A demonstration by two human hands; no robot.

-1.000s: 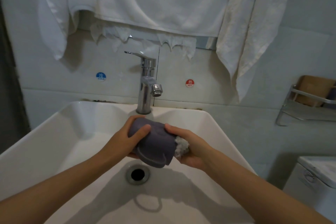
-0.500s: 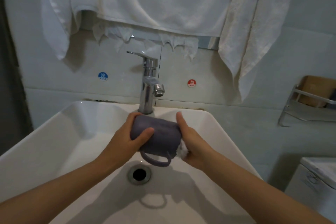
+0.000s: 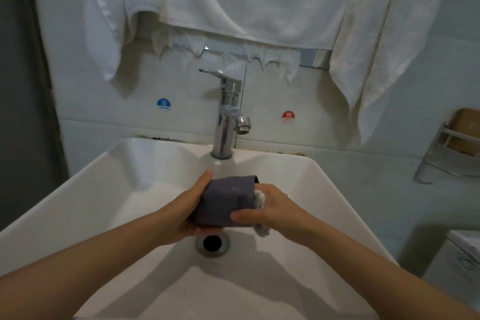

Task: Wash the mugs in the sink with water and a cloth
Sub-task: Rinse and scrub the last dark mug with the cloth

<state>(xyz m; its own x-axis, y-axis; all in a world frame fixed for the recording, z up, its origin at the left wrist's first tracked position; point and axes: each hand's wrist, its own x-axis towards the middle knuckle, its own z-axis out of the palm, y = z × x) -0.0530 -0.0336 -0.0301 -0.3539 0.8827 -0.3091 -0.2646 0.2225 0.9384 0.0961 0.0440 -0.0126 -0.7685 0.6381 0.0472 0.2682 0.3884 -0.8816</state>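
Left hand (image 3: 181, 213) grips the mug (image 3: 223, 200), right hand (image 3: 278, 212) clutches the cloth (image 3: 260, 199); if slippery, the mug can fall into the sink (image 3: 78, 189)

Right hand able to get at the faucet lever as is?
Probably not at once: the right hand holds the cloth against the mug. Nothing stands between it and the faucet lever, so it likely reaches after letting go.
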